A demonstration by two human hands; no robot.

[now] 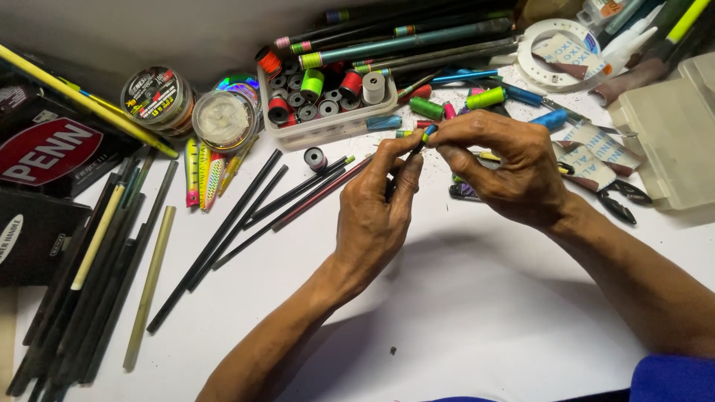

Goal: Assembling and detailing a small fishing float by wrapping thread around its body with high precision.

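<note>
My left hand point(376, 205) and my right hand point(506, 160) meet above the white table point(447, 313). Between their fingertips they pinch a thin dark rod section with a small blue and yellow-green tip point(427, 134). Most of the rod is hidden behind my left fingers. Both hands are closed on it, the left from below, the right from the side.
A clear tray of thread spools point(328, 104) stands just behind the hands. Dark rod blanks point(246, 216) lie left of centre, with more point(89, 268) at the far left. Fishing lures point(205, 175), line spools point(156, 97), pliers point(618, 197), a tape roll point(558, 52) and a plastic box point(670, 141) surround the hands.
</note>
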